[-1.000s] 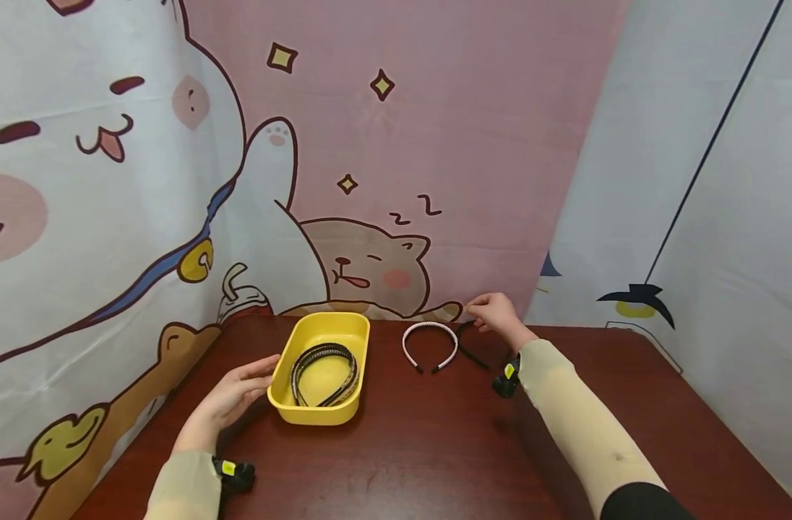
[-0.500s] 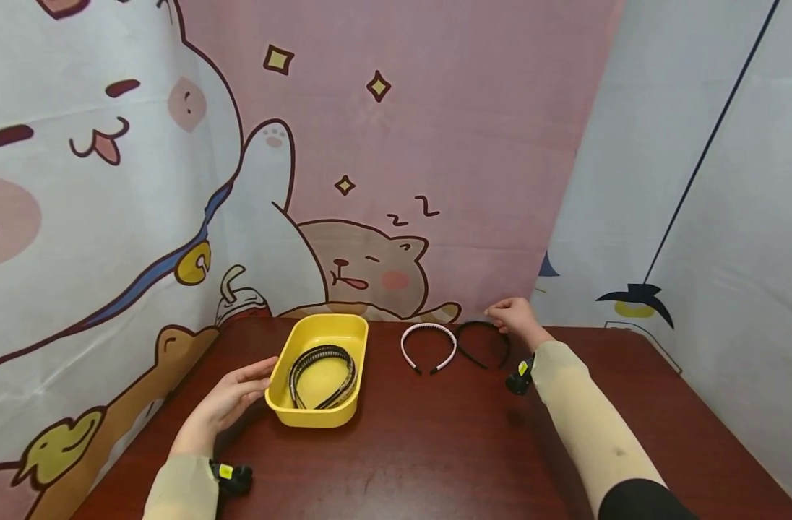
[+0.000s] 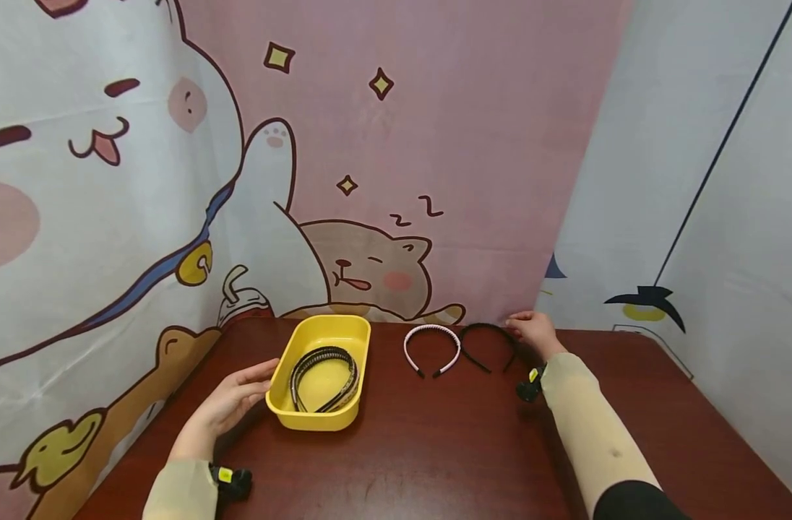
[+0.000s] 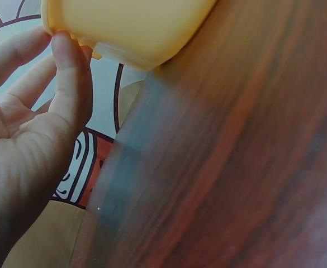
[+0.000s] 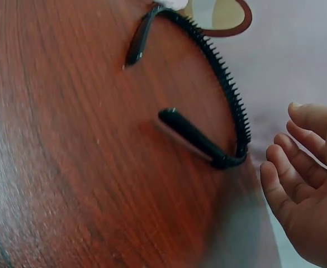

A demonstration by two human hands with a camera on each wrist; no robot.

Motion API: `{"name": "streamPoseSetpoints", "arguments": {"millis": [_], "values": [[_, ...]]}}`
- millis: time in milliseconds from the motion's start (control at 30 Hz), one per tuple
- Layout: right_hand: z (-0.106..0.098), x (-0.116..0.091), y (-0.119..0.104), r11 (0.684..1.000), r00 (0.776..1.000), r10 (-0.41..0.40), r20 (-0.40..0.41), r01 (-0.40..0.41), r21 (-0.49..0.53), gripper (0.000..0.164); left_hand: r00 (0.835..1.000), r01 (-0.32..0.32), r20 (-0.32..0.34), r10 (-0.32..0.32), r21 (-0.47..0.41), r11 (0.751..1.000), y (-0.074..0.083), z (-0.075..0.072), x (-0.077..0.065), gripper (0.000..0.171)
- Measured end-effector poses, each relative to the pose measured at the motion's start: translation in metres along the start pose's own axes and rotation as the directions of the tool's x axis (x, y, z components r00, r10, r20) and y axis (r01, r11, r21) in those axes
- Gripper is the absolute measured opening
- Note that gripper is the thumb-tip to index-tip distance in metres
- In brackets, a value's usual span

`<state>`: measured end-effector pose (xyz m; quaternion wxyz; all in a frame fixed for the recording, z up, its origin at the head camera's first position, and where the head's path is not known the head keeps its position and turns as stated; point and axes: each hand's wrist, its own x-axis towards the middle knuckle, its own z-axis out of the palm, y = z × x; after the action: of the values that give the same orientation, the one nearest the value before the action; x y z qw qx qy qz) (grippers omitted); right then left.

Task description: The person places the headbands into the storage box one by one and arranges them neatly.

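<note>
My left hand has its fingertips at the left rim of a yellow plastic tub; the left wrist view shows thumb and fingers touching its outer edge. Several dark headbands lie inside, overlapping. On the table at the back, a toothed black headband lies with its ends toward me. My right hand is beside its right side, fingers loosely bent and holding nothing. The right wrist view shows a gap between these fingers and the toothed black band. A white headband lies left of it.
The dark red-brown wooden table runs back to a cartoon-printed cloth, which also hangs along the left and right sides. A small black camera sits on the right wrist, another camera on the left.
My right hand has moved right and slightly down, from over the black headband to its right side, uncovering its arch. The left hand and the tub stay in place.
</note>
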<state>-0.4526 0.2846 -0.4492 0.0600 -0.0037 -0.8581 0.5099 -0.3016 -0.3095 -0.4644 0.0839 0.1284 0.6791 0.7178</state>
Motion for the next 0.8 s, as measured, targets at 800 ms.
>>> {"name": "streamPoseSetpoints", "arguments": {"millis": [800], "values": [[0.007,0.005,0.011,0.952,0.995,-0.073,0.067,0.09,-0.294,0.035,1.0,0.003,-0.012,-0.003,-0.02,1.0,0.0,0.001,0.001,0.059]]}}
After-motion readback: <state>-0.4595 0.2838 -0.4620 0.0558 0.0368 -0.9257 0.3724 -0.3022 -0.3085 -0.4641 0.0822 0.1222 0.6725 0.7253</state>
